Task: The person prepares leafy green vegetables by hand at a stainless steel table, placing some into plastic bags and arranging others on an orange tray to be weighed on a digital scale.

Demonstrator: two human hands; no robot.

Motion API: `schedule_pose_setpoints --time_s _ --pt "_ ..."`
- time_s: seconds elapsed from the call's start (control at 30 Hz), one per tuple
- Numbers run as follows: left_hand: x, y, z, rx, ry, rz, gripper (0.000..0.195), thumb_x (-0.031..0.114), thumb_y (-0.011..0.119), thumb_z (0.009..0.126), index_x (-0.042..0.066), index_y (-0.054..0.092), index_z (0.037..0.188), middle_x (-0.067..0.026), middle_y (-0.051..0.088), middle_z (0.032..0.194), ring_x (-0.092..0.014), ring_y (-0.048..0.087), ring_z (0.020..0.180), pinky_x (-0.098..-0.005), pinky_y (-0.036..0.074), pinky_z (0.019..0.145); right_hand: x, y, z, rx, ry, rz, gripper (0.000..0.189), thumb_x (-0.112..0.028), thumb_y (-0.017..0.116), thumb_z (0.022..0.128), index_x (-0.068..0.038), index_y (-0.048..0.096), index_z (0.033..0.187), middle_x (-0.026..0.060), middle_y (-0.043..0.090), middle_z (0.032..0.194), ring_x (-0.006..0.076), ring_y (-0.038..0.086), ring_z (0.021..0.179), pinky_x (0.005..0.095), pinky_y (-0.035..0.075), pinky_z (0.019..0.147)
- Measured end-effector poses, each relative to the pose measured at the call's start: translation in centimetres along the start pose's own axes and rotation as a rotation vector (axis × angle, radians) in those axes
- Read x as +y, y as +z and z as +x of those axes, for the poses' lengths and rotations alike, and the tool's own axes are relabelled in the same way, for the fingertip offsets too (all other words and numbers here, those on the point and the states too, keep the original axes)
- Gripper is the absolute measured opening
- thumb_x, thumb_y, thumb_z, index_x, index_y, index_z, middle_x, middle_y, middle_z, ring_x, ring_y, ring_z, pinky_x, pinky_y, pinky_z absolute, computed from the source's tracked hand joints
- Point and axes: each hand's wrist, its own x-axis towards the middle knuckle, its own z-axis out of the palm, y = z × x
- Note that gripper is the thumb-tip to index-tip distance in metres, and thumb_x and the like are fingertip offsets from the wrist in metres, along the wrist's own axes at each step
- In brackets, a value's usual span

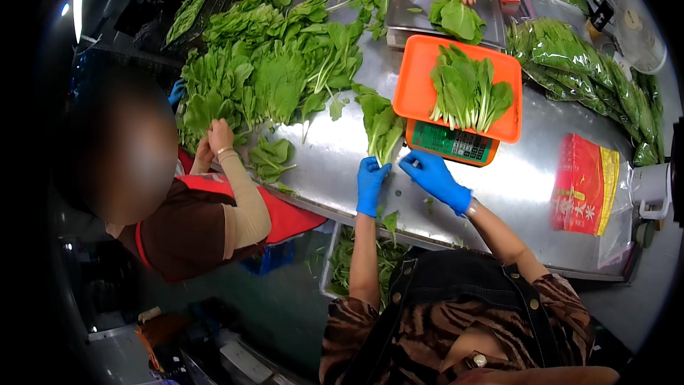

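My left hand (pixel 372 184), in a blue glove, pinches the pale stem end of a small bunch of leafy greens (pixel 380 123), whose leaves point away from me over the metal table. Just right of it, my right hand (pixel 435 176), gloved in blue too, hovers with bent fingers near the stems; whether it holds a scrap cannot be told. Beyond my right hand stands an orange digital scale (pixel 451 141) with an orange tray (pixel 414 77) on it. More leafy greens (pixel 470 88) lie in that tray, stems towards me.
A large heap of greens (pixel 278 64) covers the left of the steel table (pixel 513 187). At left a co-worker handles leaves; another's hand reaches into a metal tray (pixel 409 16). Bagged greens (pixel 582 64), a red rice bag (pixel 580 187) and a crate of leaves (pixel 328 262) stand around.
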Motion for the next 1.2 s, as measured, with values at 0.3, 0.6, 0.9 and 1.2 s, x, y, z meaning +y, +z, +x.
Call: schedule_pose_setpoints --time_s 0.3,0.6,0.9,1.2 --pt "1.8 3.3 -4.0 0.201 -0.027 0.501 0.027 0.015 0.062 0.071 0.003 0.047 0.089 -0.0113 0.055 0.069 -0.021 0.058 0.057 -0.0329 0.046 0.052 4.5 5.9 4.9 -0.135 0.035 -0.619 0.041 -0.044 0.058 0.070 -0.002 0.058 0.073 0.0176 0.057 0.066 0.0337 0.057 0.062 0.0408 0.045 0.055" --pt "2.3 -1.2 -4.3 0.006 -0.279 -0.275 0.025 0.006 0.055 0.079 -0.003 0.050 0.102 -0.0056 0.057 0.084 -0.013 0.055 0.071 -0.0214 0.046 0.063 0.2 3.0 2.3 0.027 0.160 0.362 0.019 -0.019 0.056 0.080 -0.001 0.056 0.083 0.0046 0.057 0.067 0.0092 0.052 0.056 0.0219 0.041 0.052" --pt "2.7 0.1 -5.1 -0.089 -0.123 -0.694 0.036 0.004 0.047 0.083 -0.002 0.038 0.117 -0.0111 0.053 0.099 -0.018 0.054 0.089 -0.0285 0.047 0.079 1.3 4.0 0.9 0.056 -0.063 0.246 0.020 -0.015 0.056 0.080 0.001 0.054 0.092 0.0066 0.054 0.067 0.0098 0.051 0.059 0.0238 0.042 0.055" --pt "1.9 0.0 -5.7 -0.092 -0.051 -0.669 0.035 0.007 0.049 0.083 0.001 0.038 0.116 -0.0094 0.051 0.104 -0.016 0.053 0.091 -0.0284 0.045 0.080 1.9 5.0 -0.7 -0.049 -0.201 -0.308 0.019 -0.020 0.056 0.076 -0.007 0.055 0.091 0.0101 0.057 0.082 0.0266 0.057 0.071 0.0315 0.045 0.060"
